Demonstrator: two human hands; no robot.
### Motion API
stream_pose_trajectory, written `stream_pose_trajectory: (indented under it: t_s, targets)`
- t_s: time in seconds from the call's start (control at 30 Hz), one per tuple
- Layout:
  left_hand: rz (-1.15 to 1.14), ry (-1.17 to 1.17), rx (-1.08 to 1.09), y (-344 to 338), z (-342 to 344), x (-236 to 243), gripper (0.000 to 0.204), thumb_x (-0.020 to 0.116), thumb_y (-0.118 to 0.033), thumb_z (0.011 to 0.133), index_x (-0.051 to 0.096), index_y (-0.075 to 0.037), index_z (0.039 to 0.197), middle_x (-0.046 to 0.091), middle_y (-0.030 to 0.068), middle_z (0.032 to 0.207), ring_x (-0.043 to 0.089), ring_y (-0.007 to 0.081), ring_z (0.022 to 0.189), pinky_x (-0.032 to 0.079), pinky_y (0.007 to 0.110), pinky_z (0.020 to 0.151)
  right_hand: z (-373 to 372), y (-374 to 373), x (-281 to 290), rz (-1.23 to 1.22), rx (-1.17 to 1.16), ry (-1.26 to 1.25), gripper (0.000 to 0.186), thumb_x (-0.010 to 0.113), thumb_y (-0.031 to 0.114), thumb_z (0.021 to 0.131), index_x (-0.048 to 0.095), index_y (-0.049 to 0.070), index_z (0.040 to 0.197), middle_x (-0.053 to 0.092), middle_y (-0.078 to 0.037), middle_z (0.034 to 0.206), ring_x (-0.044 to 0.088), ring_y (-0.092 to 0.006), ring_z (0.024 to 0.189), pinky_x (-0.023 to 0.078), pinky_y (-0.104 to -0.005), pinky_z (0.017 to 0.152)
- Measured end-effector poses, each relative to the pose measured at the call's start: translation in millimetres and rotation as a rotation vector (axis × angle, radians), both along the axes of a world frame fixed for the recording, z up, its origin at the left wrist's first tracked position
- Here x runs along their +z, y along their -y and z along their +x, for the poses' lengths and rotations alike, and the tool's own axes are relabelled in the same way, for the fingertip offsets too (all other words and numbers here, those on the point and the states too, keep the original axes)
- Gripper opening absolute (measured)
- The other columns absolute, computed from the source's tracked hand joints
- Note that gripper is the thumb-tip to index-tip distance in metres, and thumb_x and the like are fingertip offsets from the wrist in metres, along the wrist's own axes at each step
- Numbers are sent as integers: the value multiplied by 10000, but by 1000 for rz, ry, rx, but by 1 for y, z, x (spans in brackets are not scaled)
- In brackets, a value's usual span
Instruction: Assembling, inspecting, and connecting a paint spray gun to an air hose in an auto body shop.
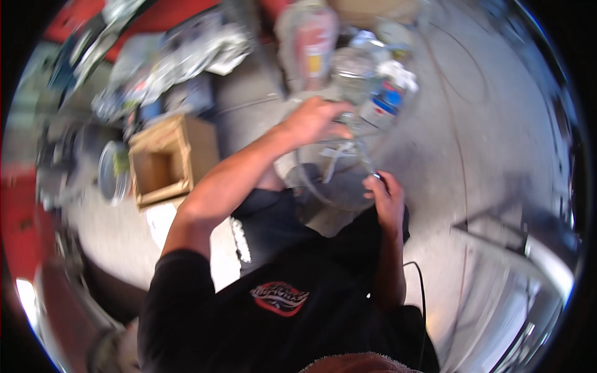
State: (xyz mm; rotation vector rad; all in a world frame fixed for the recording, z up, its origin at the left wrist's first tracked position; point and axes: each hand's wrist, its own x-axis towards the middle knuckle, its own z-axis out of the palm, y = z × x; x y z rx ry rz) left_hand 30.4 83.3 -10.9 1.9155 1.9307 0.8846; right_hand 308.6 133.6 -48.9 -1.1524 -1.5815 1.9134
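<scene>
My right hand [387,194] is closed round the dark end of a thin, pale stick-like tool [365,156]. Its far end slants up and left toward my left hand. My left hand [318,119] reaches out from the left, thumb and fingers curled round something clear and blurred that I cannot make out. Just beyond it stands a clear, round container [353,69], beside a white, blue and red can [384,104]. Below my hands, white strips [337,156] lie within a pale curved rim or hose [306,181].
An open wooden box [204,149] and a grey bucket [113,171] stand at the left. Crumpled plastic [186,68] lies behind them. A red and pale container [309,46] is at the back. To the right are a metal frame [497,245] and a thin cord [457,118] on the concrete.
</scene>
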Motion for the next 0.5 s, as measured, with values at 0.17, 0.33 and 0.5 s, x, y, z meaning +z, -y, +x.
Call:
stream_pose_trajectory:
  t_s: [0.17, 0.33, 0.5]
  targets:
    - [-140, 88, 20, -7, 15, 24, 497, 851, -273, 754, 645, -45, 1145, 673, 206, 782, 677, 351, 722, 520, 420, 665, 18, -16, -10, -397, 117, -130, 248, 667, 253, 930, 700, 7, 936, 687, -67, 821, 630, -129, 742, 478, -268, 657]
    - [-135, 21, 26, -8, 24, 33, 476, 850, -259, 760, 651, -46, 1137, 653, 207, 764, 640, 336, 681, 516, 403, 663, 18, -5, -16, -154, 25, -67, 193, 688, 194, 918, 669, 7, 872, 650, -30, 739, 558, -86, 630, 441, -254, 597]
    - [-189, 6, 90, -3, 22, 31, 494, 854, -304, 751, 654, -66, 1135, 621, 193, 717, 583, 337, 616, 502, 406, 637, 12, 11, -14, 431, -80, 98, 148, 689, 161, 922, 681, 13, 933, 638, -21, 735, 554, -83, 631, 463, -262, 577]
